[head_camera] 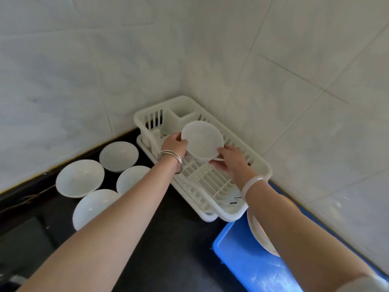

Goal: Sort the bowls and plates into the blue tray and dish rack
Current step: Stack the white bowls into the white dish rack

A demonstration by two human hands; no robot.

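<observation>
Held bowl (202, 139): white, tipped on edge with its hollow facing up and out, over the far end of the dish rack (259, 165) in the counter's (179, 239) back corner.
Left hand (173, 144): fingers curled over the bowl's left rim, pinching it.
Right hand (230, 160): thumb and fingers pinching the lower right rim; the thin white edge below may be the bowl's foot or a second dish, I cannot tell.
Slip risk: both grips are on a smooth rim only, so letting go before the bowl is seated could send it clattering onto the bars.
Tipping risk: set between bars too steeply, it may roll flat.
Waiting bowls (80, 178): four at the counter's left; the left forearm crosses above two, and a dropped elbow could knock them.
Blue tray (242, 260): at the counter's near right, plates (260, 234) under the right forearm, likewise exposed.
</observation>
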